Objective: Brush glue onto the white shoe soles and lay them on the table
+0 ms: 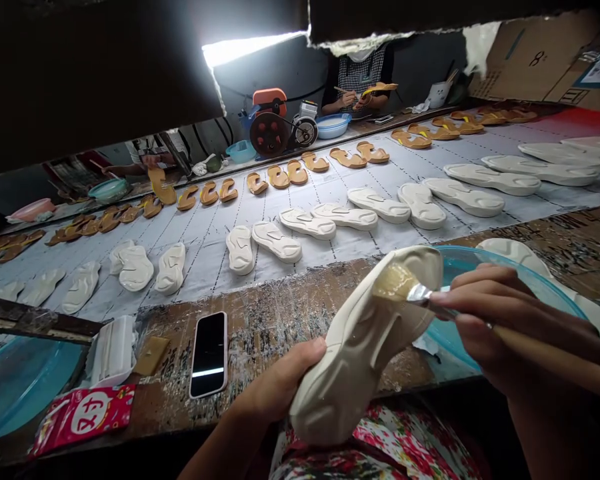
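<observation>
Tilted up in front of me is a white shoe sole (353,347). My left hand (285,377) is closed on its left edge, thumb on top. A paintbrush (525,350) with a wooden handle and metal band is gripped in my right hand (500,313). Its pale, wet bristles lie on the upper end of the sole. Behind my right hand stands a blue basin (460,257), partly hidden by the hand and the sole. Another white sole (515,253) lies past the basin's rim.
A belt (330,243) carries rows of white soles (277,241) and tan soles (297,172). On the worn bench lie a phone (209,353), a red packet (85,417) and a white case (113,350). Across the belt, a co-worker (360,80) holds a brush and a tan sole.
</observation>
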Demonstrator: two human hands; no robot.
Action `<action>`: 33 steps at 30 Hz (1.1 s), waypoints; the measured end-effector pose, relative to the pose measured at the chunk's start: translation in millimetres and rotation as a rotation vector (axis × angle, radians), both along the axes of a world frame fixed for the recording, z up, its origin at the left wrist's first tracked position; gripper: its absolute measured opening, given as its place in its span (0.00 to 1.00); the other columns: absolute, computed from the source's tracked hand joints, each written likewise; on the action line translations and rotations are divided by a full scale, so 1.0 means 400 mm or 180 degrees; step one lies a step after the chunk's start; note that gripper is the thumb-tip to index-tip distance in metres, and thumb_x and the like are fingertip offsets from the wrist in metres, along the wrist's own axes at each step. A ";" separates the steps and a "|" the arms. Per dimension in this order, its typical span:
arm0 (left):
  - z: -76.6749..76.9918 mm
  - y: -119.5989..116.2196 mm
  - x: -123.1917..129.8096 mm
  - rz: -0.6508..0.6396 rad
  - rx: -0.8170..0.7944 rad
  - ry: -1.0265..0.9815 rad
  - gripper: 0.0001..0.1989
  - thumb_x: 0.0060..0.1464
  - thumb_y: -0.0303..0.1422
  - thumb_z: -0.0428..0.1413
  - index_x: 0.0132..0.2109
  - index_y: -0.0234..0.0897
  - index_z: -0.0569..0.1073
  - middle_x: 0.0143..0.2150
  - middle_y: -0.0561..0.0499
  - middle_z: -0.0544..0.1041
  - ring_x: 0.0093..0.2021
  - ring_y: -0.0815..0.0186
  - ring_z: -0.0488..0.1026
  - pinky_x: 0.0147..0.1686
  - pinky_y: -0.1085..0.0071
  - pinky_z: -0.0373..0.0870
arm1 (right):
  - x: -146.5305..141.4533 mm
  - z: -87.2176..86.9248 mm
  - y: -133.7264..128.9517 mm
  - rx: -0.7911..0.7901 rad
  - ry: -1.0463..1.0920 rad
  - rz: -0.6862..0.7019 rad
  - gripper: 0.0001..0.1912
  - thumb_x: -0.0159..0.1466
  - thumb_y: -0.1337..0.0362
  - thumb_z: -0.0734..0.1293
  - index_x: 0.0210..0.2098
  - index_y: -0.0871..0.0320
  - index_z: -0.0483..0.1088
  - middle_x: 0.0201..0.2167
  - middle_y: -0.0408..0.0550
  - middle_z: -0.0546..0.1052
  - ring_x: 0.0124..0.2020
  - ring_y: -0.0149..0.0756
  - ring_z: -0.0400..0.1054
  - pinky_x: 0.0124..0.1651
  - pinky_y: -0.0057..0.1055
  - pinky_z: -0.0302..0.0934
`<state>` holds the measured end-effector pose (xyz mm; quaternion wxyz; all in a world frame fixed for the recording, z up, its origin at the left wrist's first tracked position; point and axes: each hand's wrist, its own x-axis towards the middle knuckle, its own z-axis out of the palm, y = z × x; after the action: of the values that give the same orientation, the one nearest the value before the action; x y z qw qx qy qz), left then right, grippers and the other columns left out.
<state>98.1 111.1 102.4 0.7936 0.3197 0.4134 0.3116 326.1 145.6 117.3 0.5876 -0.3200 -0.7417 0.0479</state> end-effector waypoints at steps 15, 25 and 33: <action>0.054 0.004 -0.010 -0.0726 0.1176 0.1367 0.22 0.60 0.43 0.38 0.48 0.34 0.70 0.40 0.48 0.70 0.39 0.66 0.64 0.42 0.71 0.59 | -0.062 -0.004 -0.076 0.0023 -0.0941 0.0578 0.06 0.60 0.71 0.60 0.36 0.60 0.68 0.24 0.42 0.70 0.33 0.27 0.64 0.46 0.32 0.51; 0.017 0.016 0.031 0.0398 0.0558 0.0506 0.21 0.54 0.47 0.48 0.36 0.31 0.72 0.29 0.51 0.69 0.29 0.72 0.61 0.32 0.76 0.60 | -0.088 -0.007 -0.101 -0.0050 -0.1167 0.1179 0.07 0.62 0.70 0.58 0.37 0.60 0.67 0.24 0.42 0.71 0.31 0.25 0.66 0.45 0.26 0.58; -0.001 0.008 0.024 0.0452 -0.0204 -0.0386 0.23 0.49 0.48 0.53 0.33 0.29 0.76 0.25 0.48 0.74 0.26 0.69 0.68 0.33 0.73 0.65 | -0.069 -0.026 -0.045 -0.0240 0.0142 0.0660 0.08 0.61 0.68 0.60 0.40 0.58 0.67 0.27 0.43 0.71 0.32 0.29 0.65 0.42 0.34 0.59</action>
<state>107.7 114.3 102.0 0.8029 0.2446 0.3960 0.3724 298.4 127.5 106.8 0.5834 -0.2622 -0.7552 0.1434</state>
